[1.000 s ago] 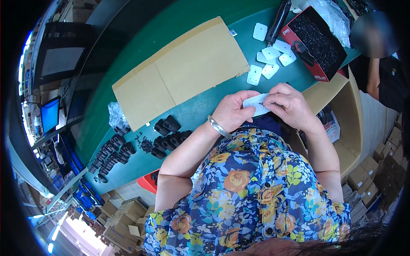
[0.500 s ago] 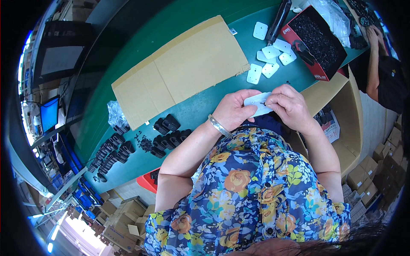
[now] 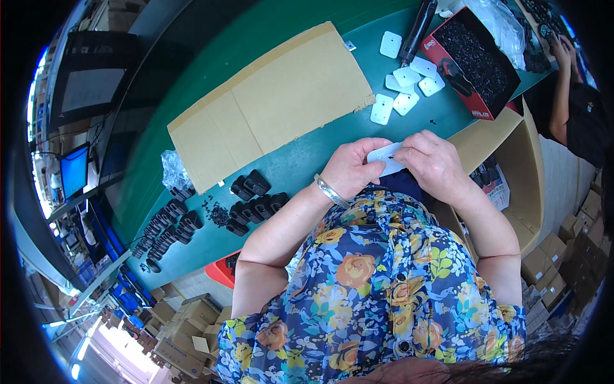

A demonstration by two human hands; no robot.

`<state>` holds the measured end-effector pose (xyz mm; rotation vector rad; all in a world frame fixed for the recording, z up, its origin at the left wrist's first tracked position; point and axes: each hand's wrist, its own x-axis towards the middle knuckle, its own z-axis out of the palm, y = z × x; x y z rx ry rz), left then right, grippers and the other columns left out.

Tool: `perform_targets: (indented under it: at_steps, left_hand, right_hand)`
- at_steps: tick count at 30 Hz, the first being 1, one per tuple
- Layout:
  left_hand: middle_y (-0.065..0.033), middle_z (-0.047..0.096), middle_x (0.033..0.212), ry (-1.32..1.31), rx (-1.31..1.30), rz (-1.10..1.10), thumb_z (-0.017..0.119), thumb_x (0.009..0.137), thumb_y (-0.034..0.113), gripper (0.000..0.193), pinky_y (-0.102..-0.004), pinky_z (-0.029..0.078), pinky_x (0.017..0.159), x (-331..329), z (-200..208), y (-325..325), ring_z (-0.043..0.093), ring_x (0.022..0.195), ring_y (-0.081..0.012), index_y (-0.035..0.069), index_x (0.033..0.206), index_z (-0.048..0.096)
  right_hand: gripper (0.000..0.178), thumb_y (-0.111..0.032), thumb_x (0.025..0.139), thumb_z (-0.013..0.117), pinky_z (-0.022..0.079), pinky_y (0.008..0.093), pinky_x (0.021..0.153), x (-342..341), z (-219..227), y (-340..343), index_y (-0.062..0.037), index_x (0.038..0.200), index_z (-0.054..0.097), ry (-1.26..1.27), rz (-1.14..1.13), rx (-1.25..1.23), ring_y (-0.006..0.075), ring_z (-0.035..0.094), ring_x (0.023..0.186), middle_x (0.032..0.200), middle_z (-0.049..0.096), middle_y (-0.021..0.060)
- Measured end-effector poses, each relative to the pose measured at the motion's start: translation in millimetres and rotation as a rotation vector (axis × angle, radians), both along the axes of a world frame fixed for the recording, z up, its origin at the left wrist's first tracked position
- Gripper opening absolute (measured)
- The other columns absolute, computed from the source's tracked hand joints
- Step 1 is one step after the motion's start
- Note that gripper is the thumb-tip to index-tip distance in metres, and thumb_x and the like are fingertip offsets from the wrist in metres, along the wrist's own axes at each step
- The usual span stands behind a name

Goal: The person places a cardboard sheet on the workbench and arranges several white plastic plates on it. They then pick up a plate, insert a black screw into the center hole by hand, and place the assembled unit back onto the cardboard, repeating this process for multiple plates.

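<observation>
Close in front of my body, a white plate with rounded corners (image 3: 382, 154) is pinched between the thumb and fingers of my left hand (image 3: 348, 169). My right hand (image 3: 436, 165) is closed at the plate's right end, fingertips pressed together against it. A small dark bit shows on the plate beside those fingertips; whatever they pinch is too small and covered to name. Beyond my hands, several similar white plates (image 3: 382, 109) with small holes lie loosely on the green table (image 3: 307, 153).
A red box (image 3: 476, 64) of small black parts stands at the far right, beside a black cylindrical tool (image 3: 419, 32). Flat cardboard (image 3: 268, 105) covers the table's middle. Black blocks (image 3: 256, 208) stand in rows at left. An open carton (image 3: 527, 173) is at right, near another person's arm (image 3: 561, 96).
My right hand has shifted slightly left over the plate, covering more of its right end. The plate has tilted a little. At the far right, the other person's arm has moved.
</observation>
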<state>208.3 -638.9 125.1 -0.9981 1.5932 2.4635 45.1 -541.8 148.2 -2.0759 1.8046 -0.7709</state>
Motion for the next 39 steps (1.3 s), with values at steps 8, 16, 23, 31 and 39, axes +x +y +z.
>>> perform_targets:
  at_steps: [8,16,23,31,39]
  left_hand:
    - [-0.0009,0.059,0.09,-0.029,-0.089,0.135,0.056,0.08,0.008,0.028,-0.0186,0.046,0.062,7,-11,12,0.054,0.072,-0.0046,0.003,0.108,0.054]
    - [-0.001,0.059,0.089,0.049,-0.165,0.169,0.055,0.081,0.008,0.025,-0.0208,0.046,0.069,14,-24,13,0.054,0.079,-0.0056,0.003,0.106,0.055]
    - [-0.0022,0.06,0.089,0.052,-0.281,0.243,0.054,0.08,0.008,0.025,-0.0215,0.047,0.068,13,-29,12,0.055,0.077,-0.0067,0.002,0.104,0.055]
    - [-0.0066,0.058,0.095,0.093,0.003,0.243,0.052,0.082,0.004,0.03,-0.0253,0.049,0.07,18,-64,-8,0.058,0.081,-0.0135,0.002,0.112,0.049]
    - [-0.0073,0.06,0.09,-0.231,-0.322,0.467,0.056,0.08,0.005,0.023,-0.0255,0.05,0.059,-12,-127,-130,0.059,0.079,-0.0147,0.004,0.103,0.053]
  right_hand:
    - [0.01,-0.004,0.062,0.064,0.045,0.0301,0.054,11,-3,-2,-0.0078,0.07,0.06,-0.092,-0.088,0.004,0.0201,0.053,0.065,0.071,0.051,0.0031]
    - [0.014,-0.004,0.062,0.066,0.045,0.0304,0.056,17,-11,-2,-0.0082,0.074,0.06,-0.175,-0.097,0.023,0.0228,0.054,0.068,0.073,0.053,0.0045]
    - [0.015,-0.006,0.076,0.063,0.043,0.0197,0.057,21,-41,0,-0.003,0.088,0.057,-1.218,-0.438,0.446,0.0067,0.052,0.067,0.076,0.057,-0.0001]
    - [0.016,-0.007,0.078,0.061,0.043,0.017,0.057,10,-75,-24,0.0001,0.092,0.057,-1.243,-0.335,0.655,0.0049,0.052,0.061,0.072,0.057,-0.0004]
    - [0.025,-0.013,0.082,0.058,0.045,0.0203,0.064,-6,-110,-44,0.0003,0.103,0.054,-1.28,-0.49,0.476,0.0077,0.053,0.071,0.081,0.057,0.0021]
